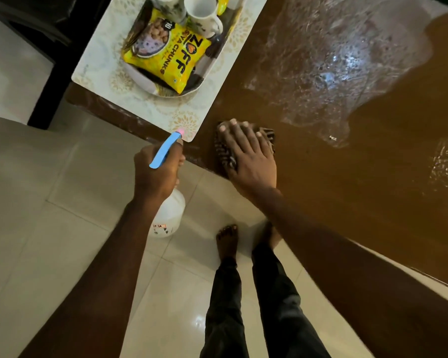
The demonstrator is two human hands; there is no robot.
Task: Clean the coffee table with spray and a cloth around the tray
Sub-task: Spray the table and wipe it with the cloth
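Right grip (248, 156), fingers spread flat and holding nothing, presses the striped cloth (224, 153) onto the brown bench (347, 202) close to its near edge, just beside the corner of the pale placemat (96, 71). Left grip (157, 174) is curled round the neck of the spray bottle (169, 215), whose blue trigger and pink nozzle point toward that corner. The white body of the bottle hangs off the bench, above the tiled floor (62, 228). On the placemat stands the tray (150, 85), carrying a yellow snack packet (166, 55) and white mugs (204, 16). Beyond the cloth, a wide wet sheen (334, 60) covers the far part of the bench.

Judged step: wiping, with spray already laid down. The next move probably calls for sweeping the cloth under even pressure through the wet area and along the placemat's border without nudging it. The bottle should be kept clear of the bench edge.
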